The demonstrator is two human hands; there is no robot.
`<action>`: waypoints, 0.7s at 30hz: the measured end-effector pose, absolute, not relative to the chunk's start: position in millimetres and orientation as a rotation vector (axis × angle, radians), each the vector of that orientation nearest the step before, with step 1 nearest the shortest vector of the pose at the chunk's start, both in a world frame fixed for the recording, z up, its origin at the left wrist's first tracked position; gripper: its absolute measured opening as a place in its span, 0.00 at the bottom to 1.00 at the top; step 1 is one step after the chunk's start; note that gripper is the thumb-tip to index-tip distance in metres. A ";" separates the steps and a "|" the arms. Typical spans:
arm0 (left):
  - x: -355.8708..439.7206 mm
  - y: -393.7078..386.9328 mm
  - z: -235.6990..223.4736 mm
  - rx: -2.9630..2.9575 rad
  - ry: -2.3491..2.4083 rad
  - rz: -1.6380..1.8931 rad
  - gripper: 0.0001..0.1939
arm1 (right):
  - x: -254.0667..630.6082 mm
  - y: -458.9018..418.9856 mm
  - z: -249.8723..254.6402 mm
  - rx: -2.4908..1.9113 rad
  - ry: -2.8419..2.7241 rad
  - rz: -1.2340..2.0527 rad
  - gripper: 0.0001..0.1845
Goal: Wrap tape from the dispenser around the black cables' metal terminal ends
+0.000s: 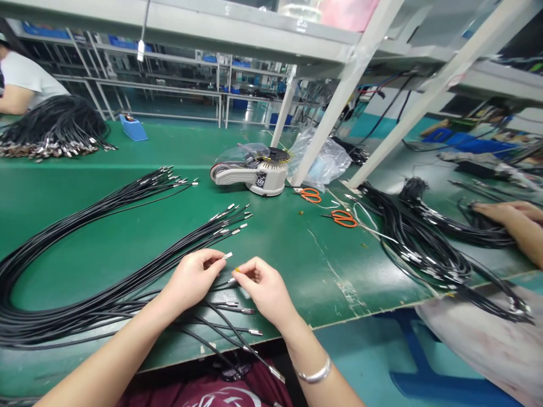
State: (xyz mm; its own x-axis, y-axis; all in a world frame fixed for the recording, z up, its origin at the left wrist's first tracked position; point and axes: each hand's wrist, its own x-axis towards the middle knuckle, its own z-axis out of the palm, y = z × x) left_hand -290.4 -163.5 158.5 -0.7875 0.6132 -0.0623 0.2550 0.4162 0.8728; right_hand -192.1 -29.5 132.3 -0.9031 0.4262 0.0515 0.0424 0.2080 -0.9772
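My left hand (192, 278) is closed in a pinch on a black cable near its silver connector (228, 256), which pokes out past the fingertips. Just to the right, my right hand (266, 289) pinches a small yellow piece (236, 271), perhaps tape. A gap separates the yellow piece from that connector. Beneath my hands, several loose cable ends (244, 311) with metal plugs fan toward the table's front edge, some hanging over it. A long bundle of black cables (106, 297) curves away to the left, its other ends (163, 178) lying farther back.
Behind my hands stands a round tape dispenser (267, 178). Orange-handled scissors (343, 219) and a second orange pair (311, 195) lie to its right. Cable coils (407, 237) cover the right side, by a co-worker's hand (509, 217). A cable pile (55, 127) sits back left; white posts (331, 107) rise behind.
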 end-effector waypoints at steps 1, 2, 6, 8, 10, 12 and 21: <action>-289.3 -163.7 157.8 0.762 2.311 1.323 0.12 | -184.4 -31.6 132.2 -0.427 -2.256 1.673 0.04; -288.0 -164.3 156.6 0.779 2.316 1.327 0.12 | -175.7 -34.1 132.1 -0.404 -2.337 1.608 0.04; -281.6 -168.5 147.6 0.879 2.310 1.316 0.10 | -142.9 -42.6 131.2 -0.335 -2.512 1.517 0.06; -278.6 -170.1 141.5 0.949 2.329 1.328 0.11 | -137.5 -43.5 132.5 -0.432 -2.426 1.622 0.05; -276.2 -170.7 136.5 0.990 2.372 1.419 0.11 | -142.0 -43.0 136.7 -0.561 -2.237 1.779 0.04; -274.6 -170.9 133.7 1.004 2.419 1.548 0.10 | -153.3 -43.2 143.0 -0.607 -2.053 1.922 0.07; -273.3 -175.4 130.7 1.262 2.573 1.735 0.09 | -194.1 -62.3 150.5 -0.600 -1.760 2.099 0.11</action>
